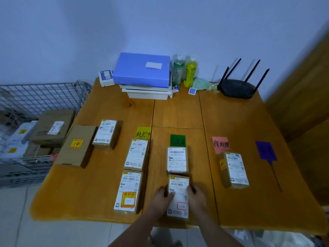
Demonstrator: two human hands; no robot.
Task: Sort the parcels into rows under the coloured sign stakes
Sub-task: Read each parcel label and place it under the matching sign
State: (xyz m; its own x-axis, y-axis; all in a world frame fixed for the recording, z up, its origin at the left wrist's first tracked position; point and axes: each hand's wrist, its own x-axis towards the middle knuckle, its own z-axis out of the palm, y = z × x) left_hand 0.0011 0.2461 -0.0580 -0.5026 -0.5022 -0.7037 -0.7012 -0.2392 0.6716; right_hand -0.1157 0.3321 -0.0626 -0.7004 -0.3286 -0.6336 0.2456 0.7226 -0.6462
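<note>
Four coloured signs lie on the wooden table (178, 114): yellow (143, 133), green (177, 140), pink (220, 144) and purple (266, 150). Under the yellow sign lie two labelled parcels, one (136, 154) behind the other (128, 191). Below the green sign sits one parcel (177, 159), and a second parcel (178, 195) lies just in front of it. My left hand (161, 198) and my right hand (196, 195) grip that second parcel's sides. One parcel (233, 169) lies under the pink sign. Nothing lies under the purple sign.
Two unsorted boxes, a plain carton (76, 146) and a labelled one (107, 134), sit at the table's left. A wire cart (44, 97) with more parcels stands left of the table. A blue folder on trays (142, 70), two bottles (190, 72) and a router (237, 89) line the far edge.
</note>
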